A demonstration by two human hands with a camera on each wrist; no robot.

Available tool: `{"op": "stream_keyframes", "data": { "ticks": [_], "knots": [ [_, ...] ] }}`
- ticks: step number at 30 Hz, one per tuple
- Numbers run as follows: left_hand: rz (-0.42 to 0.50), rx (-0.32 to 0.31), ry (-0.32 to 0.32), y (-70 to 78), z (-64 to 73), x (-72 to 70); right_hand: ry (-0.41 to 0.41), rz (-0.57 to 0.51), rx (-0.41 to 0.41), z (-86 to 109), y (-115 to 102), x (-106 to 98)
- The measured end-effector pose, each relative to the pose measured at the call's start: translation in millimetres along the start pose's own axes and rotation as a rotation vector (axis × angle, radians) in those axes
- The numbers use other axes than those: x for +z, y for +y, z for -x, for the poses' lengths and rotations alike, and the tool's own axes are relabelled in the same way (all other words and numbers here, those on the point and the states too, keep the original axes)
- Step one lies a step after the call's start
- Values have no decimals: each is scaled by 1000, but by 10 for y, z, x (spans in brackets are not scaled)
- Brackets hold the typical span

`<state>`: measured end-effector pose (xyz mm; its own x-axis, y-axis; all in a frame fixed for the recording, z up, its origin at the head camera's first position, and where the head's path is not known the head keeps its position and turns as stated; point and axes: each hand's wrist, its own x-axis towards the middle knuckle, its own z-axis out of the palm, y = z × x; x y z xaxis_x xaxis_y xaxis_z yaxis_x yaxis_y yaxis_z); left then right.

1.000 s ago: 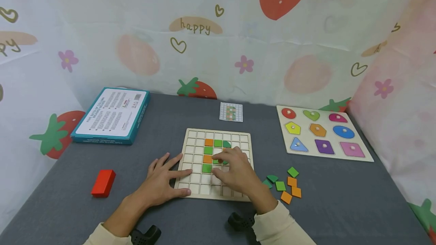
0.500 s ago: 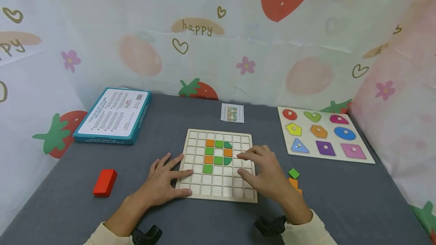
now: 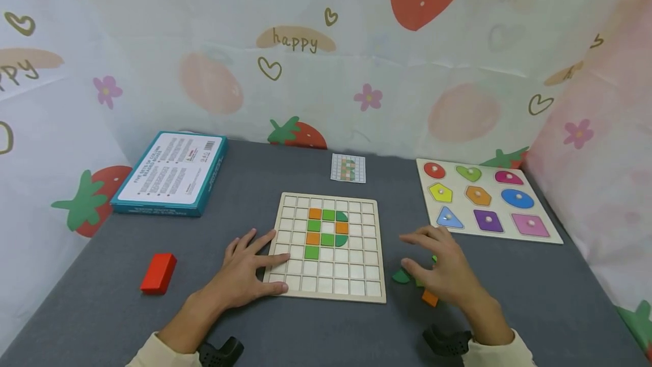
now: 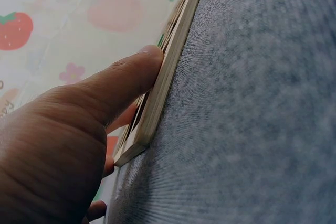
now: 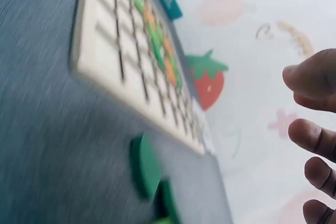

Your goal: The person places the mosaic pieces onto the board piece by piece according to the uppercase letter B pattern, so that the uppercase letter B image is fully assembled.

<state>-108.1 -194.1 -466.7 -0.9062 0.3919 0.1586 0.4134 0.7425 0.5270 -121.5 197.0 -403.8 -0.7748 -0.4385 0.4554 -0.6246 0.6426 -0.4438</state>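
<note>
A wooden grid board (image 3: 326, 287) lies mid-table with orange squares, green squares and dark green quarter-round pieces set in its cells. My left hand (image 3: 241, 276) rests on the board's left side, fingers spread; in the left wrist view the thumb (image 4: 131, 74) presses on the edge. My right hand (image 3: 443, 268) hovers right of the board over the loose tiles, thumb and fingers apart, holding nothing. Below it show a dark green piece (image 3: 400, 276) and an orange tile (image 3: 430, 298); the hand covers other tiles. Two dark green pieces (image 5: 146, 166) appear blurred in the right wrist view.
A printed pattern card (image 3: 348, 169) lies behind the board. At the back left is a teal box (image 3: 168, 174), with a red block (image 3: 158, 273) nearer the front. A shape puzzle board (image 3: 489, 200) with knobbed pieces lies at the back right.
My right hand has left the grid board and moved right to above the loose tiles. An orange square it covered now shows in the grid. My left hand stays on the board.
</note>
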Motion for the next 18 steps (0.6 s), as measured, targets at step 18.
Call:
{"op": "stream_keyframes", "data": {
  "ticks": [18],
  "knots": [
    [-4,-17,-16,0,-4,-6,-218,-10,218,323,336,5]
  ]
}}
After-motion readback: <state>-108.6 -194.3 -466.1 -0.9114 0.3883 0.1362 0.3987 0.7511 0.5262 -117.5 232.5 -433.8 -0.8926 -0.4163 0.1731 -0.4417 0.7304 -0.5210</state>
